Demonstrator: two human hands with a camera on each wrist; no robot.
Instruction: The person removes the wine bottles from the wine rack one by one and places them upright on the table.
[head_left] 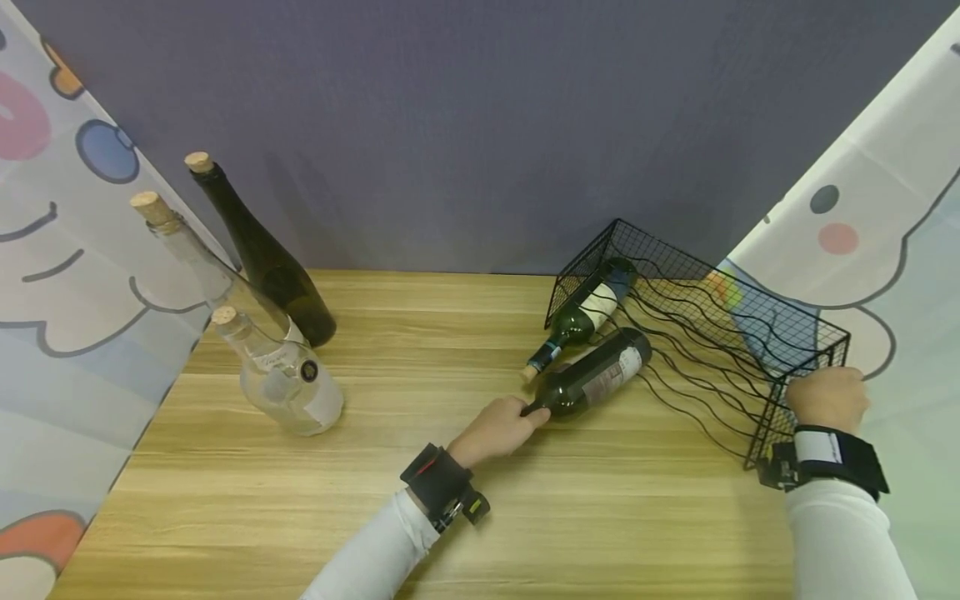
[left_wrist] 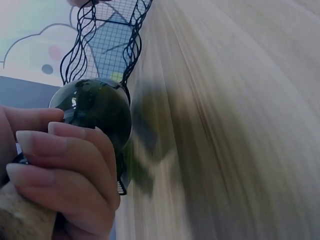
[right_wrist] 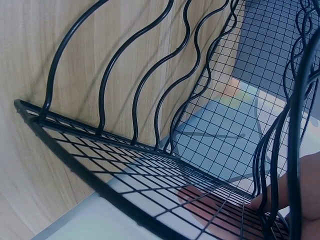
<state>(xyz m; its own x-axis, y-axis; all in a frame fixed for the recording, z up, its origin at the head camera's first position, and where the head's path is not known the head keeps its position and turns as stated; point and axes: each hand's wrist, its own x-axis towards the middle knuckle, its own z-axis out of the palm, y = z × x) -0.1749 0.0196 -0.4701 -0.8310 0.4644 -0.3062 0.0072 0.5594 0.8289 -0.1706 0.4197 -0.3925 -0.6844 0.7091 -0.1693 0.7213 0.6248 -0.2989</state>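
Note:
My left hand (head_left: 498, 429) holds a dark wine bottle (head_left: 596, 375) by its neck, the base pointing toward the wire rack. In the left wrist view the fingers (left_wrist: 65, 175) curl round the neck, and a cork (left_wrist: 25, 215) sticks out below them. The black wire rack (head_left: 757, 329) has wavy rods and a mesh side. My right hand (head_left: 828, 398) grips the rack's right end; in the right wrist view its fingers (right_wrist: 305, 185) are partly behind the wires. A green corked bottle (head_left: 592, 304) with a pale label lies in the rack's left end, neck toward me.
On the left of the wooden table (head_left: 420, 333) stand a tall dark corked bottle (head_left: 273, 258), a clear corked bottle (head_left: 195, 258) and a squat clear bottle (head_left: 292, 383). A grey panel (head_left: 480, 133) rises behind, with cartoon-printed sheets (head_left: 847, 242) at both sides.

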